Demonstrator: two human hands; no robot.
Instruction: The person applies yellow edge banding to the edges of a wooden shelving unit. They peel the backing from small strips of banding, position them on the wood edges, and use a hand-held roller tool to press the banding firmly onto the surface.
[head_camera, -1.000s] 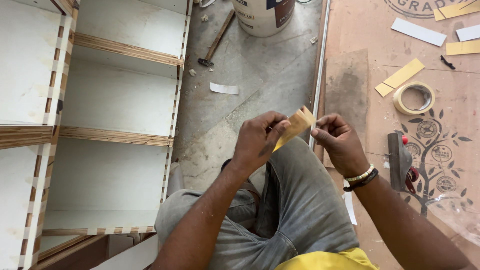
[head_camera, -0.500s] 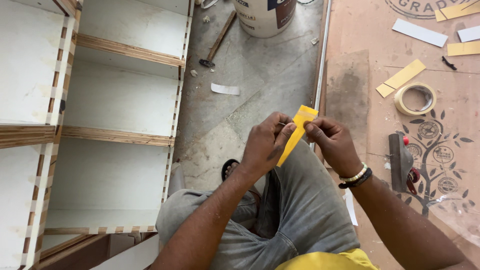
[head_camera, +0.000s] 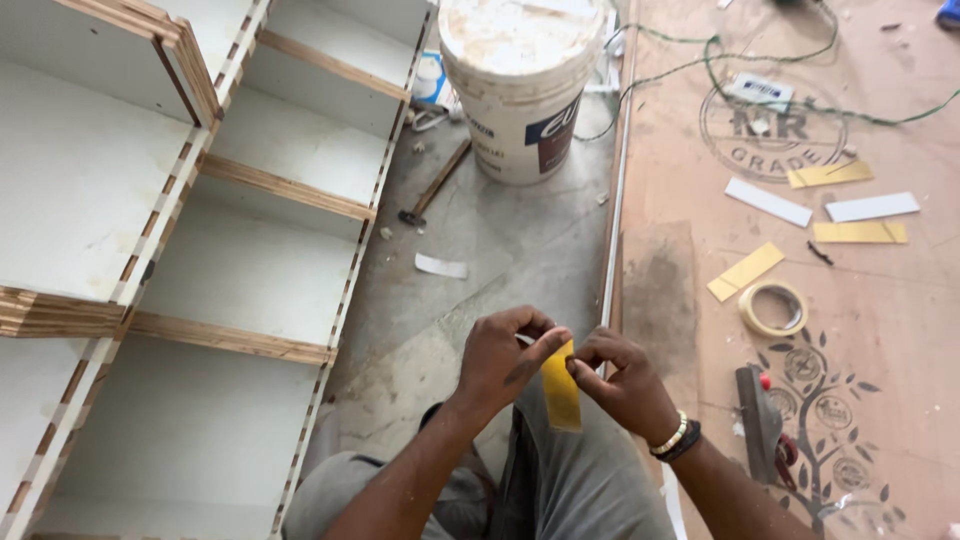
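Yellow strip (head_camera: 561, 392), a short narrow piece of thin yellow material, now hangs almost upright between the two hands above the person's lap, where a second ago it was tilted, its upper end leaning to the right; it has been turned and brought a little lower, which suggests the person is working at its top edge, perhaps peeling or separating a layer, though that detail is too small to tell. Left hand (head_camera: 503, 357) has its fingers closed on the upper part of the strip, the thumb laid along its face, while right hand (head_camera: 622, 378), with bead bracelets at the wrist, pinches the same top edge from the other side. Below are the person's grey-trousered knees over a grey concrete floor (head_camera: 500, 240). On the floor lie a hammer (head_camera: 432, 186), a small white strip (head_camera: 441, 266) and a white bucket (head_camera: 520, 80). Left of it lies a white cabinet (head_camera: 150, 230) with plywood-edged shelves. To the right a brown board (head_camera: 900, 330) carries a roll of tape (head_camera: 772, 307) and more yellow and white strips (head_camera: 745, 270)
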